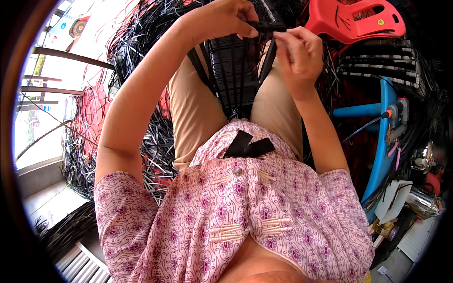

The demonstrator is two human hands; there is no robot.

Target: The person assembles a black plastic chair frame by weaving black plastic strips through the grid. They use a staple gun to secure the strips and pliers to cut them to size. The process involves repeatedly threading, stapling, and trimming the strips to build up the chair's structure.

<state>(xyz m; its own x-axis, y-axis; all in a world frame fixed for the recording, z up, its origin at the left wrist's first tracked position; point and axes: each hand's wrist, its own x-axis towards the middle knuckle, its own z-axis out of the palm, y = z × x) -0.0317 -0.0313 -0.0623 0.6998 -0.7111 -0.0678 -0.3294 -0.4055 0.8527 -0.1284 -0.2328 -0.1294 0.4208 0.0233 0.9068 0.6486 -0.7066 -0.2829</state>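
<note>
Between my knees stands a basket-like piece of black plastic strapping (226, 61), with long loose straps running down from it toward my lap. My left hand (231, 19) is closed at its far rim, thumb and fingers pinching a flat black strap (268, 26). Just to the right, my right hand (302, 54) has its fingers curled in, the tips against the end of that strap. What those right fingertips pinch is too dark and small to make out. Short black strap pieces (247, 145) lie across my lap on the patterned shirt.
Heaps of loose black straps (137, 47) surround me on the left. A red plastic chair (356, 21) is at the far right, near a black-and-white woven piece (380, 66). Closer on the right are a blue plastic stool (388, 122), a hand tool (398, 115) and a metal pot (421, 202).
</note>
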